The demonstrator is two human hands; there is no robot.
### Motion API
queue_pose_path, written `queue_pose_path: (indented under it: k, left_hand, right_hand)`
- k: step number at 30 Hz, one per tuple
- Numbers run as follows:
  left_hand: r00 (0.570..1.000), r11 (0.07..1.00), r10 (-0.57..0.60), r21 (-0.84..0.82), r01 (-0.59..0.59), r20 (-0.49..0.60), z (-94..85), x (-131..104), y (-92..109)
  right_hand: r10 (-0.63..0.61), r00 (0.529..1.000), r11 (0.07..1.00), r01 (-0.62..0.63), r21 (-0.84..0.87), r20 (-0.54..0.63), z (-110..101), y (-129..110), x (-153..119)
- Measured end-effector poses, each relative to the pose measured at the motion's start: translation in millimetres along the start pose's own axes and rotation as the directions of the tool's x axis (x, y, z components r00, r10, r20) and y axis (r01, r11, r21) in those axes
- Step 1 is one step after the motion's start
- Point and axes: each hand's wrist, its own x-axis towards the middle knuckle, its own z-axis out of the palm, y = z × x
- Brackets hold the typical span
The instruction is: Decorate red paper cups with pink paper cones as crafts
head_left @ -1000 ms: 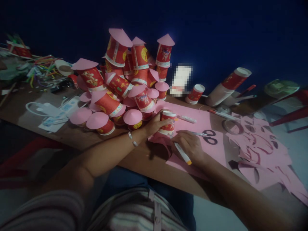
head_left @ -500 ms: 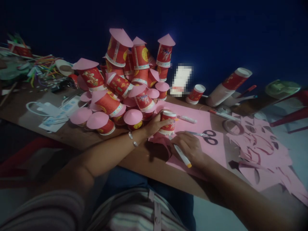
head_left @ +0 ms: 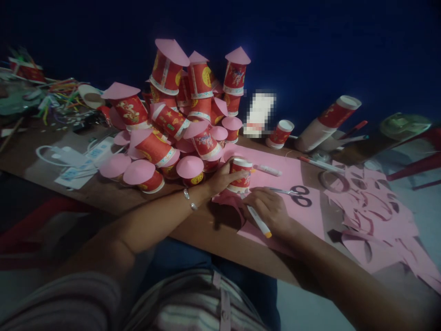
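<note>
A red paper cup (head_left: 242, 179) with a white rim stands upright on pink paper (head_left: 312, 209), and my left hand (head_left: 220, 178) is wrapped round its left side. Just right of and below the cup, my right hand (head_left: 267, 207) grips a white marker (head_left: 259, 221) with an orange end pointing toward me. The marker's other end is close to the cup's base; whether it touches the cup or paper I cannot tell. Scissors (head_left: 299, 196) with dark handles lie beside my right hand. Another white marker (head_left: 268, 171) lies on the paper behind.
Several red cups with pink cone tops (head_left: 148, 147) are piled at the left and behind. A power strip (head_left: 77, 163) lies further left. Cut pink scraps (head_left: 379, 211), a tape roll (head_left: 333, 182) and a leaning stack of cups (head_left: 330, 122) are at the right.
My right hand and the marker have shifted very slightly left and up. My left hand stays round the cup.
</note>
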Motion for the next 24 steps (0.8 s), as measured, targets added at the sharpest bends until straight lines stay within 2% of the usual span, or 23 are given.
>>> queue_pose_path:
  k: [6,13,24]
  left_hand:
    - [0.999,0.998,0.041,0.053,-0.040,-0.006,-1.4,1.3,-2.3]
    - [1.000,0.996,0.027,0.090,-0.026,-0.014,0.0,-1.5,0.7]
    - [1.000,1.000,0.006,0.021,-0.005,-0.030,-2.4,0.9,0.6]
  right_hand:
    - [0.001,1.000,1.000,-0.001,0.006,-0.005,-0.2,-2.0,2.4]
    - [-0.022,1.000,0.999,0.022,0.048,-0.008,-3.4,-4.4,2.9]
    - [-0.011,1.000,0.999,0.011,0.053,0.011,-4.5,-5.8,2.0]
